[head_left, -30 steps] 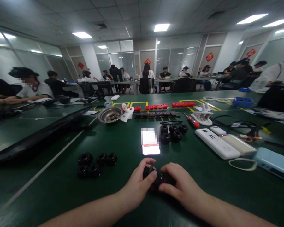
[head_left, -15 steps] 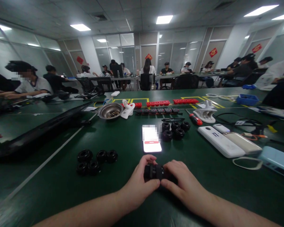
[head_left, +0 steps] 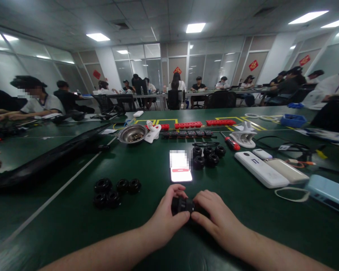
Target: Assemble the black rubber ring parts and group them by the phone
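Both of my hands meet low in the middle of the view around one small black round part. My left hand pinches its left end with thumb and fingers. My right hand curls round its right end, hiding that side. The part is just above the green table. A lit phone lies flat right beyond my hands. A cluster of several black round parts lies to the left, and another cluster lies beside the phone on the right.
A metal bowl, white clips, red and black part strips and a red screwdriver lie farther back. White and beige power banks and cables lie on the right, a long black bar on the left. Other people sit at tables around.
My hands have turned the black part a little between them, so its ribbed side now faces up. The head camera has shifted slightly; nothing else on the table has moved.
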Tool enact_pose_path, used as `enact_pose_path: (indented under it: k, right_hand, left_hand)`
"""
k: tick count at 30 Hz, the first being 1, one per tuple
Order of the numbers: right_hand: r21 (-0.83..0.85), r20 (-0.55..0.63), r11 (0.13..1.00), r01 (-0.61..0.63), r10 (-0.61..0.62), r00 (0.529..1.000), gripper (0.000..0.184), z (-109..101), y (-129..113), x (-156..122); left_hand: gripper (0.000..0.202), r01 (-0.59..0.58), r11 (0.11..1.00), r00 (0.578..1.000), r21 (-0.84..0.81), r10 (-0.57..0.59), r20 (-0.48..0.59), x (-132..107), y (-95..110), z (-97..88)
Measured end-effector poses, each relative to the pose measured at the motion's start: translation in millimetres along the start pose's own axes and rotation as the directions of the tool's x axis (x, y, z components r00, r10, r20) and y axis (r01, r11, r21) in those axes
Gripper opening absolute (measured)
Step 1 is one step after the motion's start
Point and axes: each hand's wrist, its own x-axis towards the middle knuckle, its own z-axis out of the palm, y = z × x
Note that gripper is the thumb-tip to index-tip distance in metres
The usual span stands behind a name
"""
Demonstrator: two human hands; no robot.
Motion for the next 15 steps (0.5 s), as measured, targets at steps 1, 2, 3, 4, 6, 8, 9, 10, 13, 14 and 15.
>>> enact_pose_path:
  k: [1, 2, 3, 4, 6, 8, 9, 10, 13, 14, 15]
  right_hand:
    - [0.016, -0.015, 1.0, 0.0, 0.0, 1.0, 0.011, 0.8, 1.1, 0.4]
    - [0.033, -0.041, 0.999, 0.004, -0.003, 0.999, 0.012, 1.7, 2.3, 0.5]
    - [0.048, -0.069, 0.999, 0.015, -0.011, 0.998, 0.018, 2.6, 3.4, 0.2]
    - [0.057, -0.097, 0.998, 0.031, -0.026, 0.995, 0.023, 3.2, 4.4, -0.3]
    - [0.055, -0.136, 0.996, 0.065, -0.057, 0.989, 0.028, 3.6, 5.3, -1.7]
    - [0.039, -0.138, 0.998, 0.057, -0.051, 0.989, 0.03, 2.7, 4.9, -2.6]
    - [0.034, -0.13, 0.999, 0.034, -0.029, 0.991, 0.031, 2.0, 4.5, -2.6]
    - [0.032, -0.119, 0.999, 0.009, -0.006, 0.993, 0.03, 1.3, 4.1, -2.2]
    - [0.032, -0.059, 0.999, -0.005, 0.007, 0.998, 0.014, 0.2, 4.2, 0.0]
    - [0.03, -0.039, 0.999, 0.014, -0.013, 0.999, 0.018, 0.3, 4.5, 0.7]
    - [0.028, -0.024, 0.999, 0.034, -0.033, 0.999, 0.024, 0.6, 4.9, 1.1]
  left_hand:
    - [0.045, 0.001, 1.0, 1.0, 0.004, -0.001, -0.007, -0.3, 0.4, -0.2]
    - [0.048, 0.011, 1.0, 1.0, 0.0, -0.011, -0.011, -0.4, 0.4, -0.5]
    - [0.049, 0.021, 1.0, 1.0, -0.005, -0.021, -0.013, -0.3, 0.1, -0.8]
    - [0.049, 0.034, 0.999, 0.999, -0.009, -0.034, -0.012, 0.0, -0.5, -1.1]
    - [0.045, 0.08, 0.997, 0.997, -0.02, -0.08, -0.01, 1.0, -1.8, -1.5]
    - [0.041, 0.132, 0.99, 0.991, -0.045, -0.133, -0.011, 1.9, -2.3, -1.4]
    - [0.039, 0.147, 0.987, 0.989, -0.062, -0.148, -0.008, 2.2, -2.2, -1.2]
    - [0.038, 0.146, 0.987, 0.989, -0.074, -0.146, -0.007, 2.3, -1.9, -0.9]
    - [0.041, 0.08, 0.995, 0.997, -0.055, -0.081, -0.013, 1.5, -0.8, -0.7]
    - [0.044, 0.057, 0.997, 0.998, -0.042, -0.058, -0.012, 1.1, -0.6, -0.9]
    - [0.048, 0.038, 0.999, 0.999, -0.033, -0.038, -0.008, 0.6, -0.6, -1.3]
